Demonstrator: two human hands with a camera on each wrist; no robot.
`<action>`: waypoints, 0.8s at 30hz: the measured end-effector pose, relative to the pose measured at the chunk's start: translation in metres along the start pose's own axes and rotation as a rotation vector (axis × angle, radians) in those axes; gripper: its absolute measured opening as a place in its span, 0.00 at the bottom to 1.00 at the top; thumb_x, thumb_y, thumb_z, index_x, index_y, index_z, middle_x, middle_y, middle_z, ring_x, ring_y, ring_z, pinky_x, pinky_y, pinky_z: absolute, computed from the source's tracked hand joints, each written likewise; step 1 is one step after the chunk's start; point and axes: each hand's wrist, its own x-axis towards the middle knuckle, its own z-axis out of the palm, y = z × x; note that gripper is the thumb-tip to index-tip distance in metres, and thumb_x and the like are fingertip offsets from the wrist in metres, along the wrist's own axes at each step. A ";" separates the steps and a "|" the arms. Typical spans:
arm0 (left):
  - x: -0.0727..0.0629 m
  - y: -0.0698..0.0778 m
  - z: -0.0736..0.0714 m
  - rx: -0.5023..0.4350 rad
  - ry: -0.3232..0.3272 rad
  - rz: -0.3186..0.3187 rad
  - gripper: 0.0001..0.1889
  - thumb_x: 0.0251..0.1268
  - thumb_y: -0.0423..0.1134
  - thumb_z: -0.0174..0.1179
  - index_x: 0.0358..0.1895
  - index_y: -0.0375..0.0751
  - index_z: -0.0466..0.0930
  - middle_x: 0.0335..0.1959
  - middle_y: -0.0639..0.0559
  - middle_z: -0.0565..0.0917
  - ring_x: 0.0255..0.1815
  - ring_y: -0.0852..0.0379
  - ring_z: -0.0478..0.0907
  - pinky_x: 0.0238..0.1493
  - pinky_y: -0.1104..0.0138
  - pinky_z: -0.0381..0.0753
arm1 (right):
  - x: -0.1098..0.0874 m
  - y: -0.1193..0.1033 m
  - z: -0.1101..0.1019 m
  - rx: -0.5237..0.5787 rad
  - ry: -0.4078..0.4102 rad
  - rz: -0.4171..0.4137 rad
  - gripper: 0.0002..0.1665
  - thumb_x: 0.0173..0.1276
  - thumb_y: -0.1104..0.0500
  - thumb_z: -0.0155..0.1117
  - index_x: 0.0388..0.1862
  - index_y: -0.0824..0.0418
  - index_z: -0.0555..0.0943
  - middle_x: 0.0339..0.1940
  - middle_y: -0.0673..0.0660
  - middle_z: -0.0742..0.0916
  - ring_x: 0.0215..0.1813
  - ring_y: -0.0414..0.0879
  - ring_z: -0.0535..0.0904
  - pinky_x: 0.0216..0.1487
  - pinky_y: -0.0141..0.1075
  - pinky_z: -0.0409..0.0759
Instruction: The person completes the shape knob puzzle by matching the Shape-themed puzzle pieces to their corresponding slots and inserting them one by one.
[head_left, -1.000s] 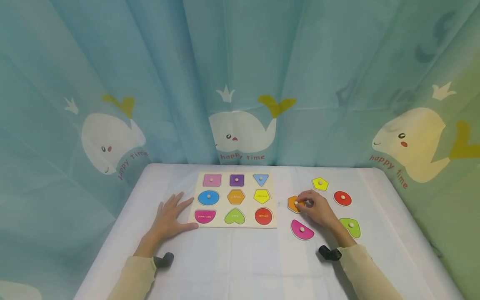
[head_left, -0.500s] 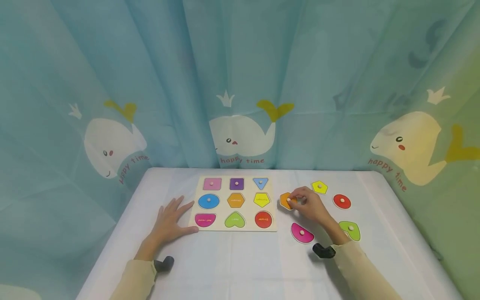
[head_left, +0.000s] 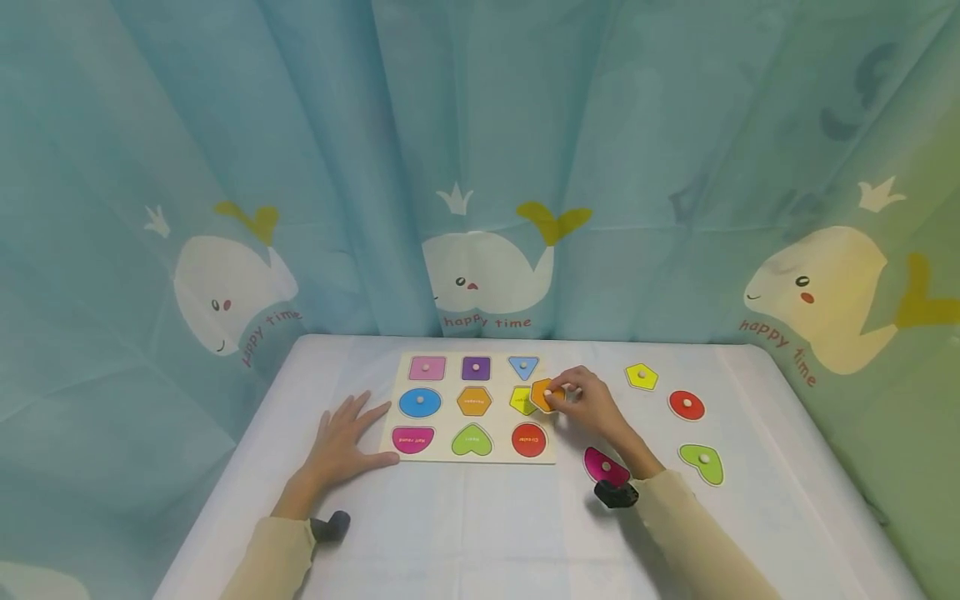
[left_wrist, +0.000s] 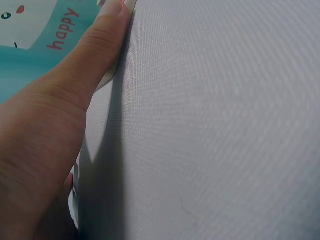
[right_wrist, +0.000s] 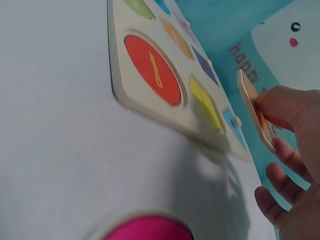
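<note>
Hexagon piece: orange (head_left: 538, 401), has moved left across the bench (head_left: 480, 533), now raised over the board's (head_left: 502, 421) right edge; carry appears well along, piece unseated.
Right hand: (head_left: 591, 406) thumb and finger pinch the piece, remaining fingers free.
Left hand: (head_left: 342, 440) spread, thumb at board's near-left corner, gripping nothing.
Room: widest toward bench's near edge; loose pieces (head_left: 678, 409) occupy the right side.

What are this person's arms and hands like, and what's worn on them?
The left hand and right hand are bare. The left sleeve and right sleeve are long, plain and pale beige. A small, rounded black device sticks out near the end of each.
</note>
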 end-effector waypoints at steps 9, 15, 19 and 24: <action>0.001 0.001 -0.001 -0.004 -0.009 -0.005 0.53 0.47 0.71 0.71 0.77 0.51 0.68 0.82 0.39 0.58 0.82 0.31 0.45 0.74 0.28 0.36 | 0.015 -0.021 0.030 0.046 -0.023 0.038 0.06 0.64 0.59 0.76 0.39 0.58 0.90 0.47 0.57 0.84 0.52 0.55 0.78 0.56 0.52 0.81; 0.000 0.003 -0.003 -0.006 -0.014 -0.012 0.53 0.47 0.71 0.71 0.77 0.51 0.68 0.82 0.39 0.58 0.82 0.31 0.45 0.74 0.29 0.35 | 0.022 -0.039 0.052 0.051 -0.004 0.075 0.06 0.64 0.58 0.76 0.38 0.58 0.90 0.45 0.55 0.83 0.55 0.55 0.76 0.60 0.53 0.79; 0.000 0.002 -0.003 -0.003 -0.016 -0.019 0.53 0.47 0.71 0.71 0.78 0.51 0.68 0.82 0.40 0.57 0.82 0.31 0.45 0.75 0.29 0.35 | 0.022 -0.045 0.064 0.061 0.013 0.039 0.05 0.64 0.59 0.76 0.37 0.58 0.89 0.48 0.56 0.83 0.56 0.56 0.74 0.59 0.53 0.77; 0.001 0.002 -0.002 0.001 -0.024 -0.021 0.53 0.48 0.71 0.70 0.78 0.52 0.67 0.82 0.40 0.57 0.82 0.32 0.44 0.75 0.29 0.35 | 0.023 -0.048 0.076 0.080 0.040 -0.014 0.04 0.64 0.60 0.76 0.36 0.59 0.89 0.48 0.57 0.84 0.55 0.56 0.74 0.57 0.51 0.76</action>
